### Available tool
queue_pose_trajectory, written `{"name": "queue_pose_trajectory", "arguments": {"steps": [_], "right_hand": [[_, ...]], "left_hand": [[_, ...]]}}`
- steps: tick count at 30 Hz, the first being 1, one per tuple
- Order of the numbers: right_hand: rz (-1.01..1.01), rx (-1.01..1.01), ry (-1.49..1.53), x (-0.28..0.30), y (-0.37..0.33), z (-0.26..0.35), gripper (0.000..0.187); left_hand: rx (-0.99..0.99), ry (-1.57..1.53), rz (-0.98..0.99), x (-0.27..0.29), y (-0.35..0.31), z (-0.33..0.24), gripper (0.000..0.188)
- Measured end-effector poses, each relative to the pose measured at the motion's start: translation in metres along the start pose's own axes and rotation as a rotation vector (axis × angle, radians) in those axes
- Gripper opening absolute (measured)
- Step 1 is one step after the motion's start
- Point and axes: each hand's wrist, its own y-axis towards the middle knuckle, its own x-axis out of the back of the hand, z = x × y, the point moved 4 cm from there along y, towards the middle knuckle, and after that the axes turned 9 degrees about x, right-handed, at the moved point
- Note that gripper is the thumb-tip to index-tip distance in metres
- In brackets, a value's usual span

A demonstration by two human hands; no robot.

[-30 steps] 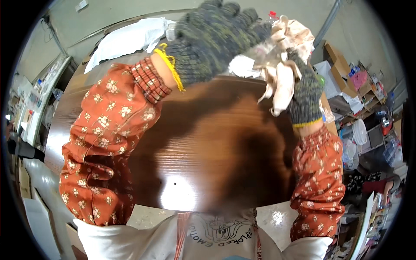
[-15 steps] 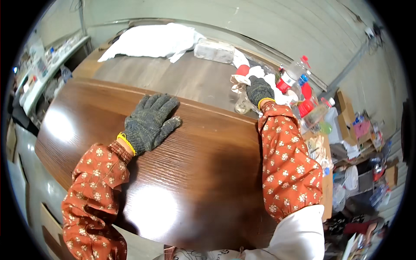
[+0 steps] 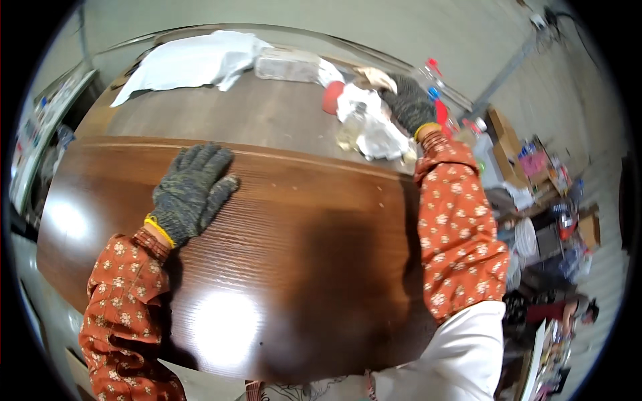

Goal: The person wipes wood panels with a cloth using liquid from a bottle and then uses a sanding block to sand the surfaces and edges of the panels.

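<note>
A glossy brown wooden panel [image 3: 287,207] with a fine grain lies before me. My left hand [image 3: 192,194], in a dark grey knit glove with a yellow cuff edge, rests flat on its left part with the fingers stretched out. At the far right, beyond the panel, my right hand [image 3: 409,105] wears a matching glove. Its fingers are closed on a crumpled beige rag [image 3: 376,79], slightly blurred. Just left of and below that hand lie crumpled white wrappings [image 3: 380,137], a clear plastic piece [image 3: 352,127] and a red round thing [image 3: 332,97].
Behind the panel is a greyish board [image 3: 221,113] with a white cloth [image 3: 194,60] and a wrapped block [image 3: 287,65] on it. Bottles [image 3: 433,70] crowd the right side, beside a cardboard box [image 3: 506,157]. A shelf [image 3: 50,134] stands at left. Another person [image 3: 568,314] is at far right.
My right hand has moved farther away with the beige rag, leaving the white wrappings more exposed. My left hand stays flat on the panel. The whole view has shifted.
</note>
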Motion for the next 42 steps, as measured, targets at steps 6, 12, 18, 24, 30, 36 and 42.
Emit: {"name": "queue_pose_trajectory", "arguments": {"steps": [6, 12, 18, 24, 30, 36, 42], "right_hand": [[0.333, 0.309, 0.278, 0.102, -0.112, 0.126, 0.028], [0.504, 0.018, 0.116, 0.122, -0.264, 0.311, 0.057], [0.225, 0.121, 0.294, 0.123, -0.233, 0.276, 0.054], [0.239, -0.094, 0.205, 0.051, -0.157, 0.181, 0.052], [0.180, -0.006, 0.216, 0.041, -0.165, 0.152, 0.048], [0.030, 0.365, 0.298, 0.086, -0.264, 0.212, 0.047], [0.305, 0.383, 0.608, 0.162, -0.366, 0.286, 0.059]], "left_hand": [[-0.026, 0.065, 0.021, -0.021, -0.006, 0.003, 0.045], [-0.278, -0.040, 0.145, -0.048, -0.034, -0.030, 0.051], [-0.262, -0.090, 0.148, -0.020, -0.017, -0.046, 0.052], [-0.184, 0.131, 0.172, -0.009, -0.020, -0.046, 0.050], [-0.236, 0.088, 0.093, -0.028, -0.043, -0.107, 0.049], [-0.087, 0.113, 0.151, -0.031, -0.045, -0.110, 0.048], [0.085, 0.221, 0.217, -0.023, -0.054, -0.131, 0.049]]}}
